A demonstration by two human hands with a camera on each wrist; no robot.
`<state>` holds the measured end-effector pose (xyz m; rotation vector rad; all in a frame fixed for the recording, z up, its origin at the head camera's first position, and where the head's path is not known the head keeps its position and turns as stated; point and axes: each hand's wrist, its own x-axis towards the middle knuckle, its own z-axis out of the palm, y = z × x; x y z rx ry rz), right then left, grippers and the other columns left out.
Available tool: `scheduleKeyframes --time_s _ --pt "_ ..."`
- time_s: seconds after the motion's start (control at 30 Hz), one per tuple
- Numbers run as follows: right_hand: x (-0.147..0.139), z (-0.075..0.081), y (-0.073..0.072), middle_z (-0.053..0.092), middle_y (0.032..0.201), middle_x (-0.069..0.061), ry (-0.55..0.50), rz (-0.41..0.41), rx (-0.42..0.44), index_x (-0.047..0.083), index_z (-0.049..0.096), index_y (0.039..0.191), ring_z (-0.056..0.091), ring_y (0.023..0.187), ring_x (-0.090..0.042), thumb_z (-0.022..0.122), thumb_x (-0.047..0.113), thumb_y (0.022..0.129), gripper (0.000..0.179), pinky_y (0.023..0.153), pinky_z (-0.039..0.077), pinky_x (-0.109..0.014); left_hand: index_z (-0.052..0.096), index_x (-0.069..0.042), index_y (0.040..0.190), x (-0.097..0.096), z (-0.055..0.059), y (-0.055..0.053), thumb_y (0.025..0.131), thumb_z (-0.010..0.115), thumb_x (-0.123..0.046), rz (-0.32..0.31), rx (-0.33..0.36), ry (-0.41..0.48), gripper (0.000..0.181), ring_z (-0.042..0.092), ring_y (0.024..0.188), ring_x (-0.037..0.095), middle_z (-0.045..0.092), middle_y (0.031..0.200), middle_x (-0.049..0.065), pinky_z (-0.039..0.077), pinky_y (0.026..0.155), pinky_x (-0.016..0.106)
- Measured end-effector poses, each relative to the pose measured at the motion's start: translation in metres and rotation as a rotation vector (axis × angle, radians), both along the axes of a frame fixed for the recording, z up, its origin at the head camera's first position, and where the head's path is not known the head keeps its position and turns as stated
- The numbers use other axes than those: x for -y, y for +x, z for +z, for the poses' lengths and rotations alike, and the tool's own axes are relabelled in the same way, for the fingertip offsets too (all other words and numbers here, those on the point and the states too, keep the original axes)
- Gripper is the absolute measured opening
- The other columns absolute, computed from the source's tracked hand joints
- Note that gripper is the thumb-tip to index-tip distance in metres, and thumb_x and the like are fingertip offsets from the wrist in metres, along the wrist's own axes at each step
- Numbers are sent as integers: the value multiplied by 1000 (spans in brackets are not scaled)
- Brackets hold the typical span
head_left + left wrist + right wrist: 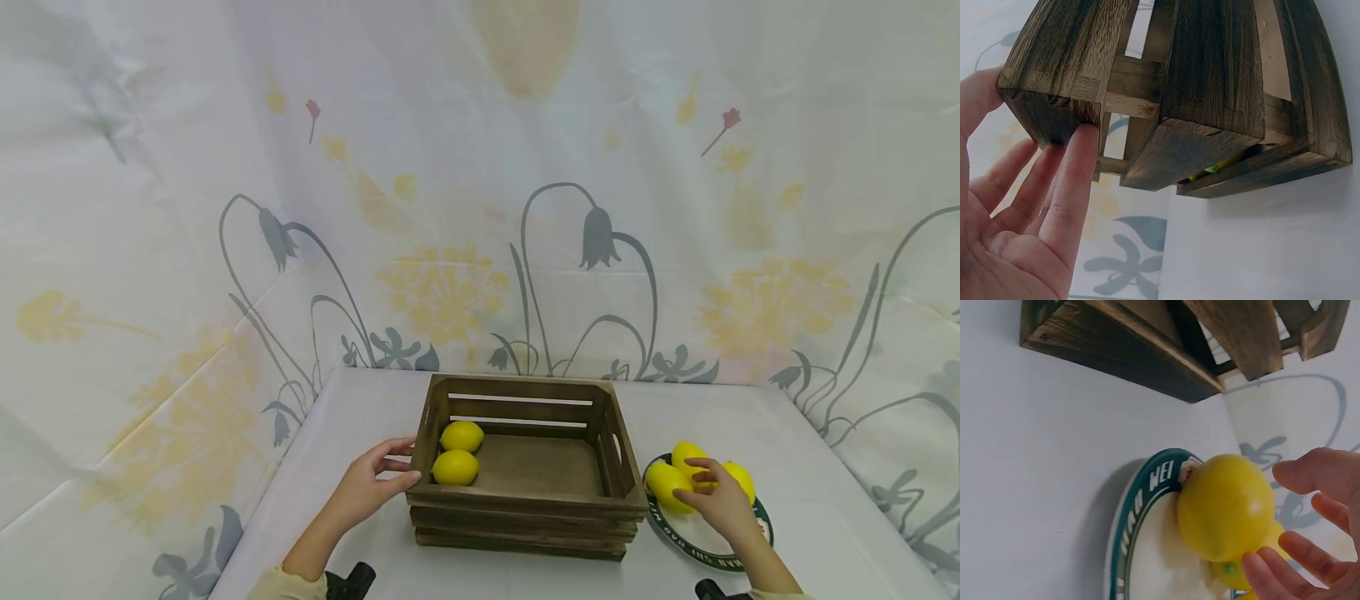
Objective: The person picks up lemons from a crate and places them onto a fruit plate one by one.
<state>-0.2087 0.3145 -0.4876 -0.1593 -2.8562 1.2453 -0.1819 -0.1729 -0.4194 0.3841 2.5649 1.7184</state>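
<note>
A brown slatted wooden crate point(525, 497) stands in the middle of the table, with two yellow lemons point(455, 467) inside by its left wall. My left hand point(372, 483) touches the crate's left end near the front corner, fingers fairly straight. In the left wrist view, its fingertips point(1082, 140) rest against the top board. To the right, a plate point(678, 542) with a green lettered rim bears several lemons point(669, 487). Over them hovers my right hand point(720, 500), fingers spread and slightly bent. The right wrist view has its thumb right beside the nearest lemon point(1225, 506).
A white cloth covers the table point(360, 575). Behind and at the sides hangs a pale curtain point(465, 208) printed with grey and yellow flowers. The plate sits close to the crate's right end.
</note>
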Motion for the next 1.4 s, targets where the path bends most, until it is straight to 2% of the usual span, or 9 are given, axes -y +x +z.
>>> scheduleKeyframes --time_s 0.17,0.47,0.67,0.87,1.13,1.3,1.33,1.4 --pt "-2 9 1 46 116 -36 -3 -11 -15 -8 41 128 50 103 -51 69 18 83 59 75 51 -46 51 -1 130 0 -6 -3 86 68 -13 16 7 -7 48 58 102 32 55 119 18 51 76 33" --pt "0 26 -1 46 118 -34 -26 -19 -73 -5 43 128 50 105 -49 68 16 85 54 76 51 -45 52 2 128 -2 6 3 86 67 -12 2 6 -14 47 58 100 34 56 117 19 51 76 34" --pt "2 36 -3 48 117 -32 -14 -7 -132 -4 43 129 50 104 -48 69 19 85 56 80 48 -51 51 2 128 -2 6 3 86 67 -11 -8 -3 -6 46 58 100 35 56 118 21 51 75 33" --pt "9 49 -4 50 116 -30 -35 3 -198 -4 45 128 52 103 -46 69 19 85 55 79 48 -49 52 3 128 -2 6 4 86 67 -11 1 0 4 46 58 100 34 56 117 20 51 75 34" --pt "18 62 -12 49 118 -29 -51 3 -200 -3 45 128 52 104 -44 68 20 86 53 78 51 -43 52 2 128 -1 6 3 86 67 -12 5 6 1 47 58 101 33 56 117 19 51 76 33" --pt "23 70 -17 49 118 -29 -68 19 -216 -2 45 129 51 105 -43 67 22 87 53 80 49 -47 52 2 128 -1 6 3 86 67 -11 3 7 7 46 58 100 33 56 117 20 51 75 33" --pt "24 71 -18 49 118 -28 -69 22 -218 -2 45 129 50 105 -43 67 23 88 53 80 48 -48 52 2 128 -1 5 2 86 67 -11 3 10 10 46 58 100 34 56 117 21 51 75 34" --pt "26 74 -20 49 118 -27 -74 29 -228 -2 45 129 50 105 -43 66 23 88 53 81 48 -49 51 1 129 2 -5 -4 86 67 -12 3 14 14 47 58 101 32 55 118 20 51 75 33"
